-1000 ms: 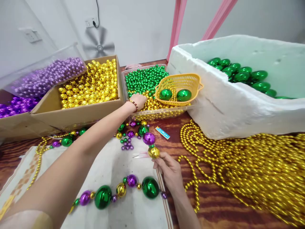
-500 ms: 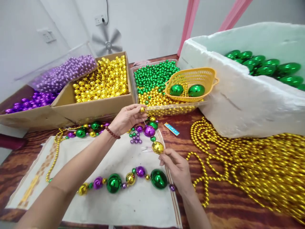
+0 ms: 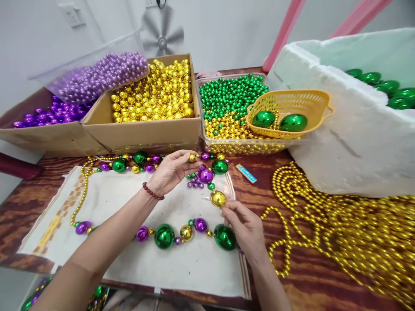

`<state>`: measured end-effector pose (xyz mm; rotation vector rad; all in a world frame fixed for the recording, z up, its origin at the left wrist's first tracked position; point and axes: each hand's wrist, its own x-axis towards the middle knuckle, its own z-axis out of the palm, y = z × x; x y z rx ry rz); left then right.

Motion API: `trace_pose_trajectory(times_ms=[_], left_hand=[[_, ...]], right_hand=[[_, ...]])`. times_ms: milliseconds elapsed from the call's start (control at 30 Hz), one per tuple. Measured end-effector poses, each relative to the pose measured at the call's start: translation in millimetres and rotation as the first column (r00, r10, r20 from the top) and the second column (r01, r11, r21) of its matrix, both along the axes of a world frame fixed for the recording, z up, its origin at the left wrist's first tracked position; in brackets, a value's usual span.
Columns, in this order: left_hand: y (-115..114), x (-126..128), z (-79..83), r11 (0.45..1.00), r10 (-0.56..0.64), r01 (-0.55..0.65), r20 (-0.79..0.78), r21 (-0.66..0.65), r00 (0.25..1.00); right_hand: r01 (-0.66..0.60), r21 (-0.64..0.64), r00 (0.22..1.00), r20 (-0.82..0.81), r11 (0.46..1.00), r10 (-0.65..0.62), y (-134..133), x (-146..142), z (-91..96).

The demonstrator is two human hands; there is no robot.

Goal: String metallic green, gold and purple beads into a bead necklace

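My left hand (image 3: 175, 170), a beaded bracelet at its wrist, pinches a small gold bead (image 3: 192, 158) between thumb and fingertips. From there a thin thread runs down to a shiny purple bead (image 3: 205, 176). A small green bead (image 3: 211, 186) and a large gold bead (image 3: 218, 198) follow on the strand. My right hand (image 3: 244, 224) grips that large gold bead at its lower right side. Under both hands lies a white cloth (image 3: 181, 272), where the bead necklace loops round with a big green bead (image 3: 164, 236). Small lilac beads (image 3: 195, 183) cluster behind the strand.
Cardboard boxes (image 3: 142, 134) of gold and purple beads stand at the back left. A clear bin (image 3: 233, 141) of green and gold beads carries a yellow basket (image 3: 319, 125). Right are a foam box (image 3: 324, 151) and piled gold bead chains (image 3: 366, 242). A fan (image 3: 162, 42) spins behind.
The view has shifted left and down, so the boxes appear farther right and higher. My left hand's small gold bead has come a little closer to the purple bead. Both grips stay the same.
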<state>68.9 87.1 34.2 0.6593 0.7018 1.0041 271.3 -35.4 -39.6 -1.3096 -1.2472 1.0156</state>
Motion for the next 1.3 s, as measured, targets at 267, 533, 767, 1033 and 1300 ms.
trace_pose_trajectory(times_ms=[267,533,767,1033,1300], left_hand=[[1.9,-2.3,-2.8,1.0,0.01,-0.01,-0.023,-0.016,1.0],[4.6,-2.1,-5.7,0.999,0.015,-0.011,-0.109,0.039,0.994],[-4.3,10.6,-7.8,0.993,0.084,-0.072,-0.132,0.092,0.988],[-28.1,65.3,-17.3,0.959,0.26,-0.265,0.063,0.1,0.964],[-16.1,95.0,-25.9,0.946,0.185,-0.132,-0.16,0.297,0.97]], right_hand=[[-0.017,0.003,0.999,0.045,1.0,0.016,-1.1,-0.8,-0.5],[-0.006,-0.006,0.998,0.07,1.0,0.006,-1.3,-0.7,-0.4],[-0.033,-0.042,0.999,-0.042,0.999,0.031,6.6,-3.8,1.6],[-0.059,0.021,0.998,0.023,0.998,0.059,13.2,-10.0,-6.3],[-0.1,-0.026,0.995,0.027,0.995,0.101,17.6,2.3,2.7]])
